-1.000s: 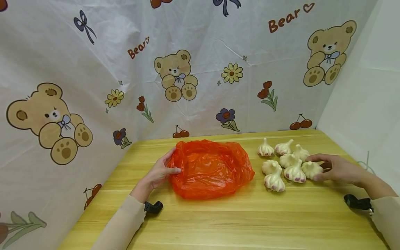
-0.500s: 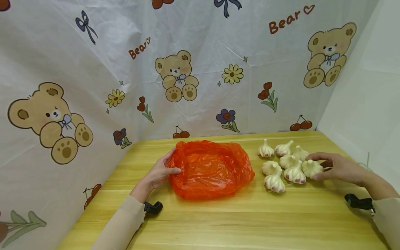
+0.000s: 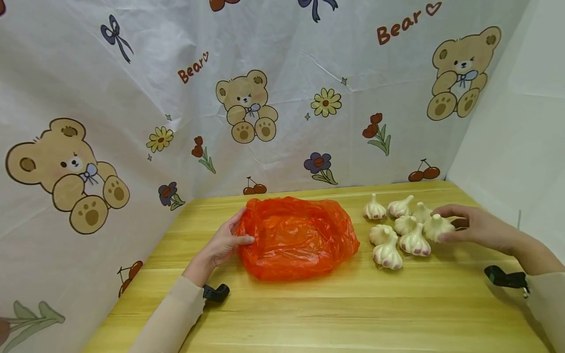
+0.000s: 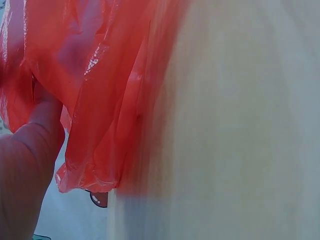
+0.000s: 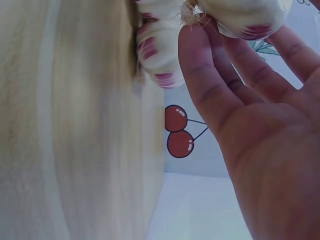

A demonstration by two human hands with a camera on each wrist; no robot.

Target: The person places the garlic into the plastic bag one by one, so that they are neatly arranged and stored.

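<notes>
White garlic bulbs (image 3: 414,241) clustered toward the far right corner of the table (image 3: 309,318), beside a red bag (image 3: 293,240). Our right hand (image 3: 478,226), fingers half-curled, pinched the rightmost bulb (image 3: 437,228); our left hand (image 3: 224,243) gripped the bag's left side.

This looks like a small, screened-off recording space; the kind of building around it cannot be told. Along the far and left edges of a yellow wood-grain desk (image 3: 335,318) hangs a creased white sheet (image 3: 291,98) printed with beige teddy bears (image 3: 247,115); a plain white panel (image 3: 507,132) borders the right edge. Black wrist-worn cameras (image 3: 217,293) are visible.
</notes>
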